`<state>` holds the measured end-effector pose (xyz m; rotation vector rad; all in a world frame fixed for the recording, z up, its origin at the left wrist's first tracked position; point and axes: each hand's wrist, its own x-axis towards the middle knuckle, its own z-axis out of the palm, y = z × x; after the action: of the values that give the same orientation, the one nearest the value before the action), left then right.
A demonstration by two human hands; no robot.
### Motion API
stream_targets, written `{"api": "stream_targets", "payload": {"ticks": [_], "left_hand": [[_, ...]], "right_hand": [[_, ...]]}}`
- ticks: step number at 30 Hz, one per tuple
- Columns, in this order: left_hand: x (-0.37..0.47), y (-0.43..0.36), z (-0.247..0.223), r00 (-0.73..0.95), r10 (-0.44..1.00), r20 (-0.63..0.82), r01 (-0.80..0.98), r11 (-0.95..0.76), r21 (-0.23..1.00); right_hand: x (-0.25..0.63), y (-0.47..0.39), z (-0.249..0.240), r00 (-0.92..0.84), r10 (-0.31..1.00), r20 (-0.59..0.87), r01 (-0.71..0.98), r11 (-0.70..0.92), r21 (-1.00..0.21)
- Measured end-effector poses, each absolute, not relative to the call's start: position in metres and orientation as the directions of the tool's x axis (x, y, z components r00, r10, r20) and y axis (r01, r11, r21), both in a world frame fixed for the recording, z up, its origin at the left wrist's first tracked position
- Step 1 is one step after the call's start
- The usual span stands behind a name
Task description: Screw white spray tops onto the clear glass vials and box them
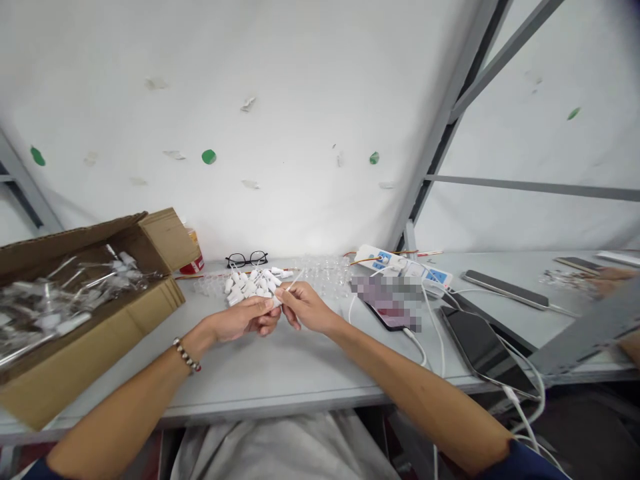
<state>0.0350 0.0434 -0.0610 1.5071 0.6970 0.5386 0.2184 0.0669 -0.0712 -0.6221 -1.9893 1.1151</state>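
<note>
My left hand [251,316] is closed, thumb and fingers pinching a small white plastic cap [277,302]. My right hand [306,307] meets it from the other side, its thumb and forefinger closed on the same piece. A thin white tube [296,280] slants up and to the right from between the hands; where it joins the cap is hidden by fingers. Just behind my hands lies a pile of similar white caps [245,285], some with thin stems. Clear plastic pieces [327,273] spread out behind my right hand.
At left, an open cardboard box [100,353] holds clear tubes with white ends. Black-framed glasses [247,259] lie by the wall. On the right are a power strip [367,255], a lit phone [390,312], a dark phone [487,350] and loose cables. Another person's hand [615,283] shows far right.
</note>
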Motion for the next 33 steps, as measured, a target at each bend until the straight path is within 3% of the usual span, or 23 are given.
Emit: {"api": "stream_targets", "payload": {"ticks": [2,4,7,9,11,15,21,24,29,33], "left_hand": [[0.035,0.044,-0.063,0.729,0.676,-0.106,0.037,0.116,0.993],[0.035,0.043,-0.064,0.746,0.657,-0.110,0.051,0.108,0.993],[0.034,0.043,-0.062,0.705,0.708,-0.053,0.247,-0.174,0.953],[0.034,0.044,-0.060,0.645,0.763,0.036,0.473,-0.436,0.765],[0.036,0.044,-0.058,0.593,0.795,0.124,0.657,-0.568,0.496],[0.041,0.044,-0.058,0.500,0.842,0.202,0.837,-0.530,0.135],[0.037,0.046,-0.061,0.559,0.792,0.244,0.829,-0.535,-0.163],[0.034,0.052,-0.066,0.595,0.759,0.265,0.804,-0.558,-0.208],[0.037,0.057,-0.074,0.527,0.706,0.472,0.829,-0.550,-0.103],[0.043,0.053,-0.074,0.456,0.700,0.550,0.853,-0.520,-0.046]], "right_hand": [[0.219,0.067,-0.072,-0.598,0.693,0.402,0.044,0.529,-0.847],[0.219,0.067,-0.073,-0.609,0.679,0.411,0.041,0.545,-0.838],[0.219,0.070,-0.077,-0.600,0.699,0.390,0.069,0.531,-0.844],[0.218,0.073,-0.079,-0.563,0.735,0.377,0.113,0.520,-0.846],[0.216,0.075,-0.080,-0.516,0.763,0.390,0.140,0.524,-0.840],[0.213,0.077,-0.079,-0.457,0.777,0.433,0.143,0.544,-0.827],[0.209,0.079,-0.082,-0.506,0.768,0.392,0.157,0.529,-0.834],[0.207,0.081,-0.085,-0.511,0.758,0.406,0.184,0.557,-0.809],[0.205,0.082,-0.084,-0.410,0.766,0.495,0.189,0.603,-0.775],[0.206,0.085,-0.086,-0.476,0.760,0.443,0.121,0.555,-0.823]]}}
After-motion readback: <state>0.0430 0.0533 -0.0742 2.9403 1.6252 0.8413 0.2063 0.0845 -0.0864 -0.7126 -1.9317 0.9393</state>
